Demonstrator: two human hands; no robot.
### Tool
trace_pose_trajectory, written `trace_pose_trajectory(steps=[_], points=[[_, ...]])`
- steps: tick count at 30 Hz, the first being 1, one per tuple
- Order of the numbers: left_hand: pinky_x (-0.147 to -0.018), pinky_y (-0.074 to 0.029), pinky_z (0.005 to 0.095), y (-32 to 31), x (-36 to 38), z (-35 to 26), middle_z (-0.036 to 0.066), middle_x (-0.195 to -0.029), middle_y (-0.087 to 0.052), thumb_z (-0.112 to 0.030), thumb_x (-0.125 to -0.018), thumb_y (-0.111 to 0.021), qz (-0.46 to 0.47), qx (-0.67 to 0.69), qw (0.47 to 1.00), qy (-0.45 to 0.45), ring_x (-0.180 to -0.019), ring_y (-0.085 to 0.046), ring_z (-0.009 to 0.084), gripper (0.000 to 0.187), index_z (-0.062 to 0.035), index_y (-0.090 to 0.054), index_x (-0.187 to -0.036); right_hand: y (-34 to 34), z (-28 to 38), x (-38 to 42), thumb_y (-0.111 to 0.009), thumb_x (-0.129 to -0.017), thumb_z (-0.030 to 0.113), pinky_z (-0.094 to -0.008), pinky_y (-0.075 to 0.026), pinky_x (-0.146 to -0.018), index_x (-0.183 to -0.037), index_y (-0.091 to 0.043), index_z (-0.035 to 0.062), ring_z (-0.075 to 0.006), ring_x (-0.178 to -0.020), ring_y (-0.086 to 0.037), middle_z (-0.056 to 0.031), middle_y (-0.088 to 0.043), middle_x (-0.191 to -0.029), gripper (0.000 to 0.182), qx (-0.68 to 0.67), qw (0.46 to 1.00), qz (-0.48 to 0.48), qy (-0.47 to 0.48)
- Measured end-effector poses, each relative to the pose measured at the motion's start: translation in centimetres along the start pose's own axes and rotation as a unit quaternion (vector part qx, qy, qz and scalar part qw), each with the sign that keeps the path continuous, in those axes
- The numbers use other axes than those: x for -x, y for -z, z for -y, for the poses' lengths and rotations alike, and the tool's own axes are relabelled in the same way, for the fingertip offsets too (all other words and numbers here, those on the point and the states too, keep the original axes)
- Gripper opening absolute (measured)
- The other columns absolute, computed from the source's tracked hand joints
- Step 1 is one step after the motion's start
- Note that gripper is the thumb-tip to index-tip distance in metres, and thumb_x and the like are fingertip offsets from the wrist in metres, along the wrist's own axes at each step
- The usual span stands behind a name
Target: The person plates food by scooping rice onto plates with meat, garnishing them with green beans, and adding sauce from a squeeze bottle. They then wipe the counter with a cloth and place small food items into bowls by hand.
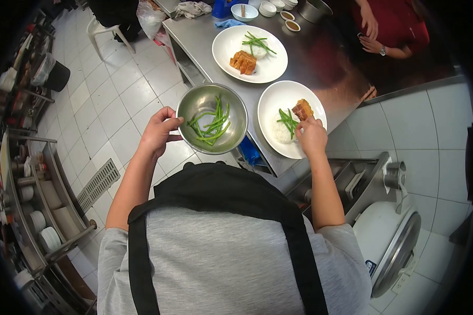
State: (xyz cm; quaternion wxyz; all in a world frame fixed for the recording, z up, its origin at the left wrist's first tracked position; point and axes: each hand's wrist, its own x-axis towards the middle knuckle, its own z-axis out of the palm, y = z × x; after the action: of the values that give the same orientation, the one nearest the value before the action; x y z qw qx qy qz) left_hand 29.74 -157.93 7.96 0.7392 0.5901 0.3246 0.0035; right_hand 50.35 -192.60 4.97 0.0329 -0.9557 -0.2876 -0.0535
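My left hand [160, 127] grips the rim of a round metal bowl [184, 105], thumb over the edge, with the bowl held in front of the counter. Several green beans [213, 126] lie inside it. My right hand [311, 135] is over the nearer white plate [268, 100], its fingers drawn together beside a browned piece of meat [301, 109] and some green beans [286, 119]. What those fingers pinch, if anything, is hidden. White rice [283, 134] sits under these beans.
Farther back on the steel counter [315, 68] is another white plate [223, 44] with meat, rice and beans. Small sauce cups [292, 25] and stacked bowls [267, 9] stand behind. A person's hands [371, 44] rest across the counter. A rice cooker [386, 241] is at lower right.
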Motion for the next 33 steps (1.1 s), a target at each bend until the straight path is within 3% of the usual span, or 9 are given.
trace_pose_trajectory(steps=[6, 12, 15, 20, 24, 28, 33], points=[[-0.066, -0.052, 0.0339, 0.0, 0.1, 0.0, -0.001, -0.08, -0.05, -0.015, -0.079, -0.064, -0.003, 0.003, 1.0, -0.007, -0.073, -0.049, 0.0095, 0.017, -0.0137, -0.047, -0.078, 1.8, 0.6, -0.9, -0.067, -0.071, 0.02, -0.0385, -0.049, -0.073, -0.071, -0.068, 0.0107, -0.0246, -0.088, -0.057, -0.0056, -0.061, -0.089, 0.009, -0.072, 0.995, 0.024, -0.064], [-0.066, -0.052, 0.0335, -0.3, 0.3, -0.1, -0.001, -0.08, -0.05, -0.015, -0.079, -0.064, -0.006, 0.015, 1.0, -0.01, -0.073, -0.05, 0.0096, 0.017, -0.0137, -0.047, -0.077, -0.1, 1.5, -1.6, -0.068, -0.069, 0.027, -0.0375, -0.048, -0.067, -0.07, -0.067, 0.0085, -0.0257, -0.078, -0.061, -0.0094, -0.063, -0.082, 0.019, -0.078, 0.988, 0.064, -0.112], [-0.065, -0.052, 0.0327, -0.4, 0.5, -0.2, -0.001, -0.08, -0.051, -0.015, -0.08, -0.064, -0.011, 0.008, 1.0, -0.011, -0.073, -0.051, 0.0099, 0.017, -0.0138, -0.047, -0.078, 0.3, 1.6, -1.4, -0.069, -0.069, 0.028, -0.0406, -0.049, -0.073, -0.069, -0.067, 0.0091, -0.0278, -0.088, -0.059, -0.0093, -0.062, -0.089, 0.019, -0.106, 0.979, 0.104, -0.137], [-0.063, -0.052, 0.0314, -0.3, 0.6, 0.2, 0.0, -0.081, -0.052, -0.016, -0.08, -0.064, -0.006, 0.026, 0.999, -0.02, -0.077, -0.054, 0.0108, 0.017, -0.0136, -0.047, -0.078, 1.7, 0.9, -1.7, -0.068, -0.068, 0.028, -0.0405, -0.048, -0.072, -0.069, -0.065, 0.008, -0.0295, -0.084, -0.06, -0.0118, -0.063, -0.088, 0.02, -0.171, 0.978, 0.07, -0.098], [-0.062, -0.055, 0.0324, 0.4, 1.0, 1.2, 0.0, -0.08, -0.052, -0.015, -0.079, -0.066, -0.011, 0.062, 0.997, -0.038, -0.077, -0.055, 0.0119, 0.018, -0.0126, -0.048, -0.078, 4.8, 1.9, -2.4, -0.069, -0.072, 0.025, -0.0356, -0.046, -0.067, -0.076, -0.06, 0.0054, -0.026, -0.069, -0.056, -0.0102, -0.057, -0.073, 0.022, -0.239, 0.97, -0.02, -0.029], [-0.067, -0.054, 0.0346, 0.4, 2.3, 2.6, 0.002, -0.084, -0.057, -0.015, -0.078, -0.066, -0.067, 0.115, 0.99, -0.043, -0.082, -0.059, 0.0138, 0.015, -0.0112, -0.054, -0.085, 3.2, 3.2, -5.1, -0.068, -0.079, 0.016, -0.025, -0.04, -0.059, -0.079, -0.057, 0.0016, -0.0093, -0.063, -0.046, -0.0026, -0.053, -0.068, 0.018, -0.386, 0.922, 0.012, 0.036], [-0.067, -0.054, 0.0434, 2.6, 5.7, 9.2, -0.002, -0.078, -0.053, -0.012, -0.079, -0.064, -0.149, 0.361, 0.916, -0.092, -0.073, -0.056, 0.0143, 0.015, -0.0141, -0.049, -0.079, 1.3, 8.8, -7.4, -0.066, -0.081, 0.016, -0.0236, -0.041, -0.06, -0.082, -0.057, 0.0021, -0.0086, -0.064, -0.046, -0.0005, -0.053, -0.068, 0.017, -0.44, 0.88, 0.11, 0.141]])
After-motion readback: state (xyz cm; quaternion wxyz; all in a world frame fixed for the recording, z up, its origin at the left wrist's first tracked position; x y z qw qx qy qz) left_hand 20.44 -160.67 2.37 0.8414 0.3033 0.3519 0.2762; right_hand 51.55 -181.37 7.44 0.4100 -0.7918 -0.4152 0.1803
